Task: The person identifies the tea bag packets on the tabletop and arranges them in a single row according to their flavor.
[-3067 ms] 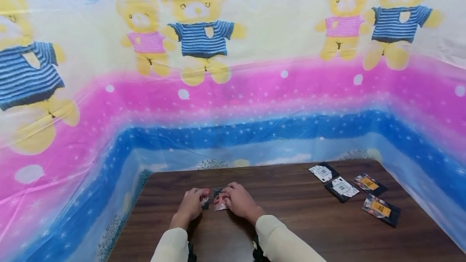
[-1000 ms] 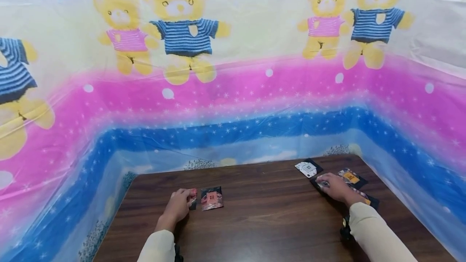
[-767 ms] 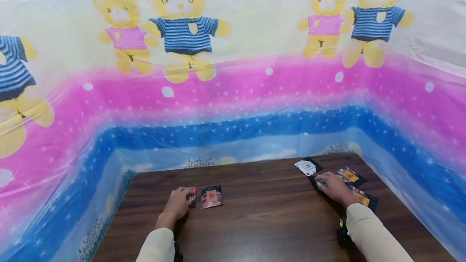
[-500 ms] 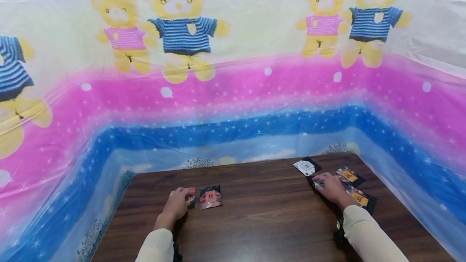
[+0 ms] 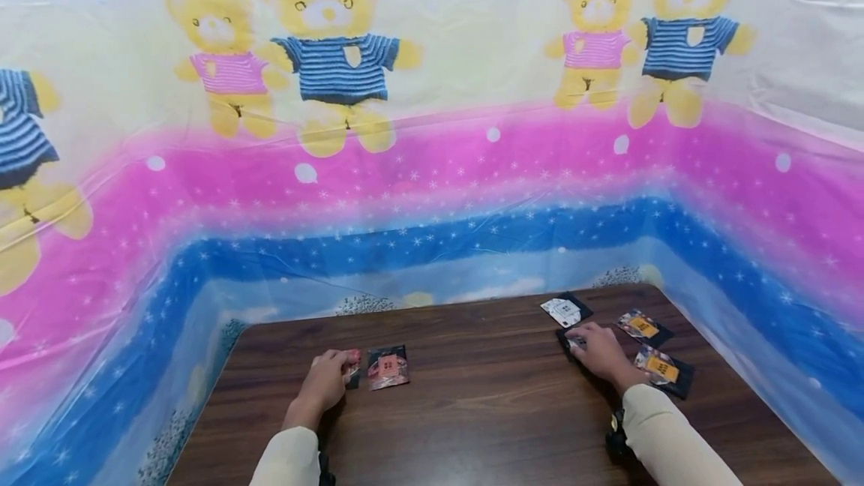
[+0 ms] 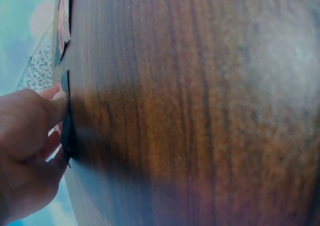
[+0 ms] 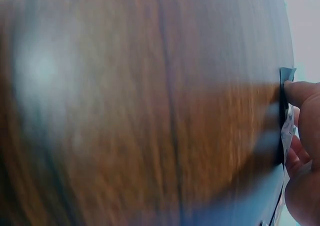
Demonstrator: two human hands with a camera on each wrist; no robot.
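At the left of the table, my left hand [image 5: 324, 381] pinches a small flat red-and-black packet [image 5: 354, 370], mostly covered by the fingers. A matching red-and-black packet [image 5: 388, 367] lies flat just right of it. My right hand [image 5: 603, 352] is at the right side, gripping a white-and-black packet [image 7: 287, 131] by its edges. In the right wrist view the thumb is on its near edge and the fingers reach round the far side. Another white-and-black packet [image 5: 565, 310] lies right behind that hand.
Two black packets with orange labels, a farther packet [image 5: 644, 327] and a nearer packet [image 5: 664, 371], lie right of my right hand. The brown wooden table [image 5: 472, 411] ends at a back edge against a printed bear curtain [image 5: 439, 246].
My right hand left the red-and-black packet, went across to the white-and-black one and now shifts it slightly left, away from the orange-labelled packets. My left hand stays on its packet.
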